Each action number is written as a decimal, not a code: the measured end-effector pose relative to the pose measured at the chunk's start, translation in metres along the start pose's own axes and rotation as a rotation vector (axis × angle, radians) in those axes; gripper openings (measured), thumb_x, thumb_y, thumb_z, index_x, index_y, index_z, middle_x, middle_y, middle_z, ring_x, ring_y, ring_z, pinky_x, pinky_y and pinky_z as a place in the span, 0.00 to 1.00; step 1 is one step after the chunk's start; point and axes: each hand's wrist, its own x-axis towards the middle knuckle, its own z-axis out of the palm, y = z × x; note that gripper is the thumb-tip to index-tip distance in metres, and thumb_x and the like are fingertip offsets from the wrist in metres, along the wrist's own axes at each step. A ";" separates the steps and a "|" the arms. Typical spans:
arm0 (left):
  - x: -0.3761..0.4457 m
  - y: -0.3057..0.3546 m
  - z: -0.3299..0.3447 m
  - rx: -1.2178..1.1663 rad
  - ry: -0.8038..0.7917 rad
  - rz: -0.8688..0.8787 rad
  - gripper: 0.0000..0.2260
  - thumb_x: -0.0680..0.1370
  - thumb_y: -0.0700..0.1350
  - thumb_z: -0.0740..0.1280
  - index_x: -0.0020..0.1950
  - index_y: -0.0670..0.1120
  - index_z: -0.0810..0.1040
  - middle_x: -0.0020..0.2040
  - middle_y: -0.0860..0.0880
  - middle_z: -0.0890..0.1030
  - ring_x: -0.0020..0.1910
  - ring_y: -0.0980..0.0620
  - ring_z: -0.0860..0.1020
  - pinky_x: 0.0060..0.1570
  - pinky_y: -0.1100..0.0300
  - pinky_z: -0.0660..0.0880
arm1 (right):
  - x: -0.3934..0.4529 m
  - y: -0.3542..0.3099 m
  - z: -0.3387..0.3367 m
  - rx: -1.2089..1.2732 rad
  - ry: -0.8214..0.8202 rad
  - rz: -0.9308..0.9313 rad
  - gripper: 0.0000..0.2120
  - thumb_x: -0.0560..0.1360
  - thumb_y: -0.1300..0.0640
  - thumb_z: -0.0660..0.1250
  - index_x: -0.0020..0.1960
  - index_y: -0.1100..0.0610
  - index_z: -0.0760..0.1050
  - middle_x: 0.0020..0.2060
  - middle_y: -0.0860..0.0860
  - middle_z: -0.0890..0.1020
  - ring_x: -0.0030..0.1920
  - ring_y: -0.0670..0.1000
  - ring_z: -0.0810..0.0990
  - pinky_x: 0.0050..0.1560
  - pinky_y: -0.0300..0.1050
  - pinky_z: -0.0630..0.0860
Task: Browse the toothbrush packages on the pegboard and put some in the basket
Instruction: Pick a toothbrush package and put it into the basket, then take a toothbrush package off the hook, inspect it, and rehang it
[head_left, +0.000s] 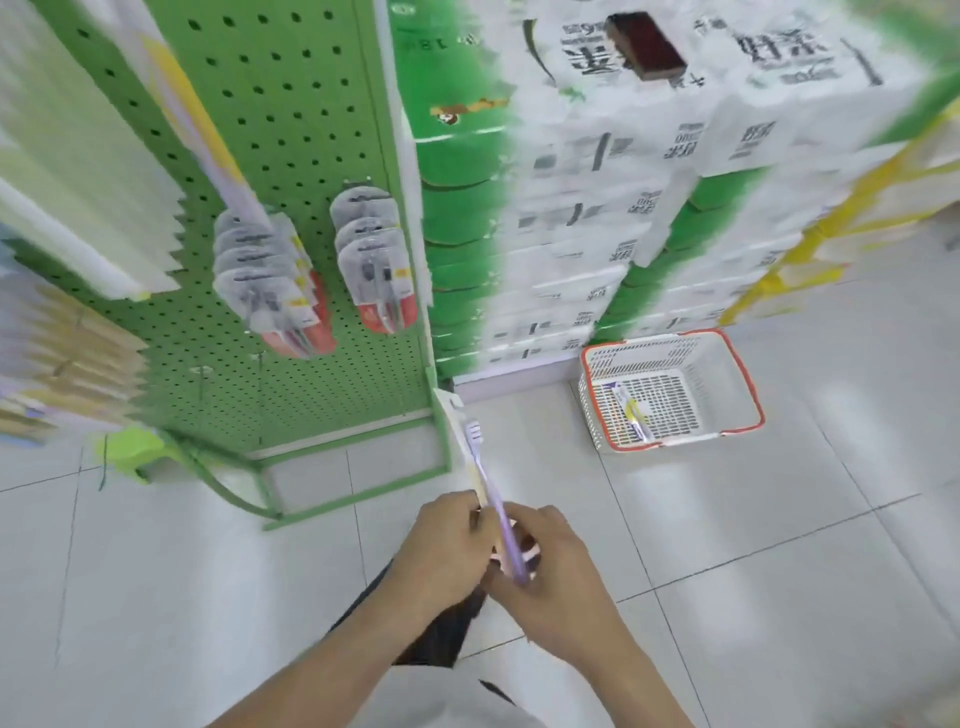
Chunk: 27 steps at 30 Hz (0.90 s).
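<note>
Both my hands hold one toothbrush package (475, 457) with a purple brush, low in front of me over the floor. My left hand (441, 545) grips its left edge and my right hand (550, 566) grips its lower end. The package points up and away toward the green pegboard (291, 130). Two bunches of toothbrush packages (280, 280) (376, 260) hang from the pegboard's hooks. A white basket with a red rim (748, 384) stands on the floor at the right, with one package (631, 413) lying in it.
Stacked green and white tissue packs (597, 208) rise behind the basket. A dark block (647, 47) lies on top of the stack. Yellow packs (810, 249) sit further right. White packages (78, 197) hang at the left. The pegboard's green frame base (353, 504) stands on the tiled floor.
</note>
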 end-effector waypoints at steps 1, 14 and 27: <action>0.013 0.011 0.009 -0.073 -0.001 -0.003 0.14 0.80 0.49 0.60 0.44 0.45 0.82 0.39 0.49 0.84 0.37 0.52 0.82 0.42 0.55 0.80 | 0.009 0.008 -0.016 0.036 0.017 0.015 0.22 0.71 0.55 0.76 0.62 0.39 0.76 0.52 0.45 0.75 0.52 0.38 0.78 0.48 0.28 0.73; 0.241 0.145 0.159 -0.367 -0.058 -0.228 0.12 0.83 0.43 0.65 0.45 0.40 0.84 0.40 0.43 0.86 0.40 0.44 0.86 0.46 0.44 0.84 | 0.166 0.143 -0.267 0.358 -0.045 0.365 0.16 0.69 0.58 0.80 0.55 0.47 0.84 0.50 0.54 0.84 0.45 0.56 0.85 0.45 0.43 0.82; 0.435 0.159 0.324 -0.529 -0.020 -0.523 0.08 0.81 0.44 0.66 0.58 0.41 0.78 0.48 0.42 0.86 0.36 0.47 0.86 0.36 0.58 0.83 | 0.375 0.377 -0.373 0.504 0.078 0.670 0.10 0.68 0.69 0.69 0.36 0.55 0.83 0.47 0.55 0.82 0.47 0.57 0.79 0.49 0.55 0.80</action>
